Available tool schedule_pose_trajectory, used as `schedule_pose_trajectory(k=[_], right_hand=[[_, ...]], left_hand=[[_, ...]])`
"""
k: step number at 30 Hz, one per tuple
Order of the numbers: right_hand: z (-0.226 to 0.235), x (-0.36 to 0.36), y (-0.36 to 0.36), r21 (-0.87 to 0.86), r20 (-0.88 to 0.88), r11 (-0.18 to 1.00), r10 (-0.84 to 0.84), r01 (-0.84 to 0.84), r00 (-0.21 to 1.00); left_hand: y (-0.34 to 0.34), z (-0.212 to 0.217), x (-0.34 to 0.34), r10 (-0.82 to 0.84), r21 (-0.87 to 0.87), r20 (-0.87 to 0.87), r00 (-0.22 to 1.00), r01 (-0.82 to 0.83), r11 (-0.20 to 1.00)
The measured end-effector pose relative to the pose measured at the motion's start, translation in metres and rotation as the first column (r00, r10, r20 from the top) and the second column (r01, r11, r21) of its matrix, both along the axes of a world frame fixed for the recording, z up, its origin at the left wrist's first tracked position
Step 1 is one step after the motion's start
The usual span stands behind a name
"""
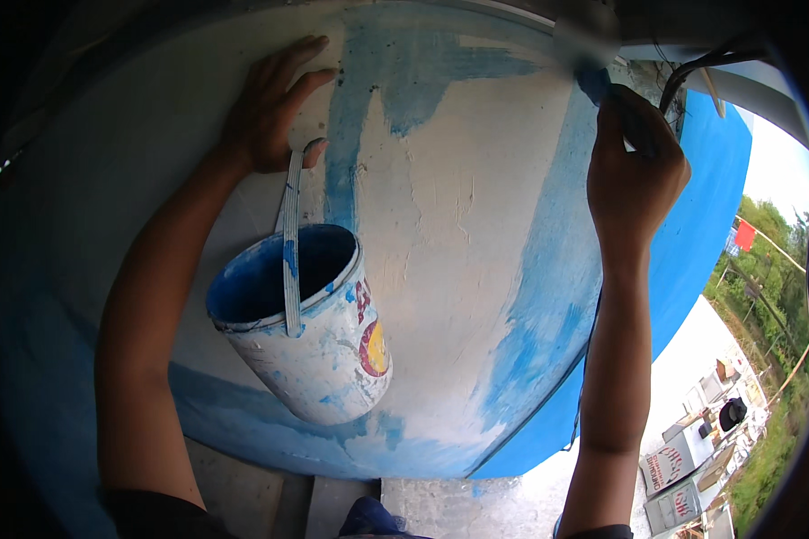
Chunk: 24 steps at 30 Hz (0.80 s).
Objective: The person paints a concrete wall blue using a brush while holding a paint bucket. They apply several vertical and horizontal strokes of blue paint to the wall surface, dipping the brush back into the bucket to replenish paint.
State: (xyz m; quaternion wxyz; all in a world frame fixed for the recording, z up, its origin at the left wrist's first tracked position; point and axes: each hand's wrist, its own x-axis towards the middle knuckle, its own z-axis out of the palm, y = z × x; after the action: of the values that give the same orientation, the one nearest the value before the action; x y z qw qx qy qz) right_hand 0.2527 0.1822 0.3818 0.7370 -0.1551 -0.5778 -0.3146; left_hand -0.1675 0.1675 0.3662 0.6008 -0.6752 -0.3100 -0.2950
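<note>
My left hand (265, 112) rests against the pale wall with its fingers spread, and the white strap handle (291, 242) of a paint bucket (319, 373) hangs over its thumb. The white bucket is tilted, smeared with blue, and dark blue inside; how much paint it holds cannot be made out. Up at the right, my right hand (638, 171) is closed around a paintbrush (591, 83) whose blue-stained end is held at the top of the wall. Blue strokes run across the wall (449, 207), with bare off-white areas between them.
A solid blue panel (683, 234) borders the wall on the right. Dark cables (706, 61) hang at the upper right, under a ledge. Boxes (679, 463) stand outside at the lower right, beside greenery (773, 296) and a small red flag (744, 235).
</note>
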Motion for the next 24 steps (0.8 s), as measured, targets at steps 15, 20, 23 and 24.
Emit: schedule_pose_trajectory(k=[15, 20, 23, 24], right_hand=[[-0.004, -0.057, -0.012, -0.292, -0.012, 0.866, 0.421, -0.405, 0.907], [0.002, -0.011, 0.003, 0.016, -0.069, 1.0, 0.006, -0.005, 0.998], [-0.01, -0.03, 0.013, 0.071, 0.151, 0.993, -0.108, 0.098, 0.983], [-0.018, -0.038, 0.012, 0.041, 0.207, 0.991, -0.133, 0.127, 0.969]], left_hand=[[-0.004, 0.006, 0.006, 0.012, 0.003, -0.023, 1.0, -0.012, 1.0], [-0.004, 0.006, 0.005, 0.016, 0.016, -0.025, 1.0, -0.016, 1.0], [-0.003, 0.007, 0.005, 0.015, 0.024, -0.04, 0.999, -0.014, 1.0], [-0.001, 0.008, 0.006, 0.009, 0.02, -0.045, 0.999, -0.008, 1.0]])
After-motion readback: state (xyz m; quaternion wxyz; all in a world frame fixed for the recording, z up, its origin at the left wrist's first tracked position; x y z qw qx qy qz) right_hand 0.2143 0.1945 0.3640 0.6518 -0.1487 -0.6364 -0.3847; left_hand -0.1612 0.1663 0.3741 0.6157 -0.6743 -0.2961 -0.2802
